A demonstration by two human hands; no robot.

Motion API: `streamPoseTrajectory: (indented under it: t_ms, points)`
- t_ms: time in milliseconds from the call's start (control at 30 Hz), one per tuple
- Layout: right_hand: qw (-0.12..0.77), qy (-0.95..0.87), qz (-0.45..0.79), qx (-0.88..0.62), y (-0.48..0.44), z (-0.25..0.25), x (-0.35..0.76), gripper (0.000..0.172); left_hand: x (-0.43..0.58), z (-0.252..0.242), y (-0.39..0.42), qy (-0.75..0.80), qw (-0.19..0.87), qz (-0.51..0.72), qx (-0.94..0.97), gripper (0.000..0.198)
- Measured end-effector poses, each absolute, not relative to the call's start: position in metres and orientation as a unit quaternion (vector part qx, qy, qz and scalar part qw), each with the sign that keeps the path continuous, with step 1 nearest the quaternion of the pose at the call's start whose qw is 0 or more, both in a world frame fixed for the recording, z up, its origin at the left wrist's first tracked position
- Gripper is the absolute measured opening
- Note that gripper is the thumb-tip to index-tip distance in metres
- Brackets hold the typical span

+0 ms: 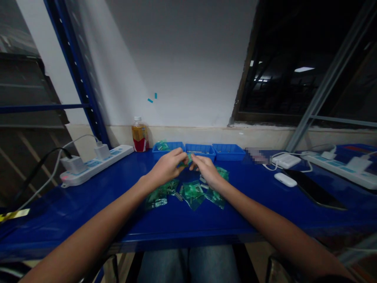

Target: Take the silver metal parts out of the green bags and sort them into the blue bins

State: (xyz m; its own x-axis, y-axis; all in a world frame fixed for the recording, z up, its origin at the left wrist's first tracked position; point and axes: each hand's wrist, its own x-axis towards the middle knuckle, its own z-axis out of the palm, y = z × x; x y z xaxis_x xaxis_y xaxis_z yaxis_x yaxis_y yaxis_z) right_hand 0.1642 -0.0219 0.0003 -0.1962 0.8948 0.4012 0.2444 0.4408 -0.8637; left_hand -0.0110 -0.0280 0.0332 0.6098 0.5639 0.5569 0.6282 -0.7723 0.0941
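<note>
While left hand (166, 167) and right hand (207, 169) pinched a green packet (188, 159) before the middle tray (200, 149), loose packets (193, 192) nearer seemingly awaited handling.

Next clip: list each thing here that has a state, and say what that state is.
Left hand: fingers pinched on the small green bag.
Right hand: fingers pinched on the same bag's other end.
Bottle: upright, capped.
Power strip: two white chargers plugged in.
Phone: lying flat, screen dark.
Loose green bags: lying on the table below the hands.
</note>
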Motion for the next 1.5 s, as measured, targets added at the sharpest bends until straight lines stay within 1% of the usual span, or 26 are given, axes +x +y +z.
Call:
streamPoseTrajectory:
  t_ms: [67, 133, 200, 267, 300, 333, 367, 400, 467, 500, 567, 633, 700, 767, 867, 933, 1000, 1067, 1133, 1200, 1300, 1367, 1400, 1433, 1500]
  points:
    - [0.494, -0.680, 0.351, -0.413, -0.020, -0.001, 0.166, 0.033, -0.006, 0.029, -0.032, -0.319, 0.035, -0.264, -0.909, 0.009]
    - [0.498, -0.693, 0.310, -0.419, -0.020, -0.003, 0.168, 0.026, -0.003, 0.025, -0.032, -0.333, -0.031, -0.263, -0.905, 0.019]
    - [0.500, -0.733, 0.208, -0.412, -0.021, -0.004, 0.171, 0.025, 0.000, 0.022, -0.030, -0.378, -0.147, -0.288, -0.868, 0.036]
    - [0.494, -0.770, 0.105, -0.389, -0.023, -0.005, 0.173, 0.027, 0.002, 0.022, -0.026, -0.431, -0.280, -0.323, -0.795, 0.055]
    - [0.489, -0.782, 0.072, -0.380, -0.024, -0.005, 0.174, 0.029, 0.003, 0.021, -0.024, -0.449, -0.337, -0.338, -0.755, 0.061]
    - [0.487, -0.788, 0.053, -0.373, -0.024, -0.005, 0.175, 0.031, 0.003, 0.021, -0.022, -0.460, -0.383, -0.350, -0.721, 0.063]
    - [0.487, -0.791, 0.046, -0.368, -0.025, -0.004, 0.175, 0.031, 0.003, 0.020, -0.020, -0.465, -0.415, -0.359, -0.695, 0.060]
    - [0.490, -0.791, 0.047, -0.363, -0.025, -0.004, 0.175, 0.032, 0.003, 0.019, -0.018, -0.465, -0.432, -0.367, -0.680, 0.053]
    - [0.505, -0.783, 0.079, -0.354, -0.024, -0.003, 0.175, 0.031, 0.001, 0.017, -0.015, -0.457, -0.419, -0.391, -0.680, 0.035]
    - [0.518, -0.770, 0.118, -0.353, -0.024, -0.002, 0.174, 0.029, 0.000, 0.015, -0.014, -0.453, -0.381, -0.409, -0.694, 0.027]
    - [0.542, -0.719, 0.247, -0.359, -0.024, 0.000, 0.171, 0.025, -0.001, 0.013, -0.015, -0.434, -0.243, -0.447, -0.743, 0.019]
    - [0.553, -0.637, 0.395, -0.363, -0.026, 0.004, 0.168, 0.028, -0.002, 0.011, -0.019, -0.384, -0.085, -0.455, -0.799, 0.017]
    - [0.556, -0.561, 0.497, -0.360, -0.030, 0.008, 0.167, 0.037, -0.002, 0.010, -0.022, -0.322, 0.015, -0.435, -0.841, 0.019]
    - [0.562, -0.510, 0.546, -0.355, -0.032, 0.011, 0.166, 0.038, -0.002, 0.010, -0.024, -0.290, 0.054, -0.412, -0.862, 0.022]
    - [0.549, -0.486, 0.569, -0.372, -0.030, 0.010, 0.167, 0.025, -0.003, 0.009, -0.023, -0.300, 0.070, -0.391, -0.867, 0.024]
    - [0.530, -0.521, 0.528, -0.411, -0.026, 0.007, 0.169, 0.017, -0.003, 0.010, -0.022, -0.315, 0.050, -0.380, -0.869, 0.023]
    - [0.514, -0.611, 0.410, -0.440, -0.022, 0.002, 0.171, 0.017, -0.003, 0.011, -0.022, -0.341, -0.006, -0.376, -0.861, 0.024]
    - [0.490, -0.724, 0.238, -0.422, -0.020, -0.002, 0.175, 0.021, -0.001, 0.014, -0.023, -0.375, -0.096, -0.390, -0.835, 0.030]
    - [0.458, -0.800, 0.085, -0.379, -0.019, -0.004, 0.179, 0.030, 0.001, 0.015, -0.022, -0.408, -0.199, -0.419, -0.786, 0.041]
    - [0.429, -0.832, 0.004, -0.353, -0.020, -0.005, 0.182, 0.041, 0.002, 0.015, -0.019, -0.426, -0.284, -0.441, -0.737, 0.048]
    - [0.408, -0.844, -0.040, -0.346, -0.021, -0.005, 0.184, 0.049, 0.002, 0.013, -0.013, -0.446, -0.343, -0.431, -0.706, 0.042]
    - [0.412, -0.842, -0.054, -0.344, -0.022, -0.004, 0.183, 0.048, -0.003, 0.014, -0.009, -0.453, -0.328, -0.418, -0.716, 0.036]
    - [0.418, -0.838, -0.058, -0.345, -0.023, -0.002, 0.183, 0.045, -0.007, 0.016, -0.005, -0.459, -0.298, -0.417, -0.725, 0.035]
    - [0.425, -0.834, -0.061, -0.347, -0.024, -0.001, 0.183, 0.042, -0.013, 0.018, -0.001, -0.470, -0.249, -0.422, -0.734, 0.033]
    - [0.436, -0.826, -0.063, -0.351, -0.026, 0.001, 0.182, 0.035, -0.026, 0.025, 0.011, -0.500, -0.103, -0.440, -0.738, 0.031]
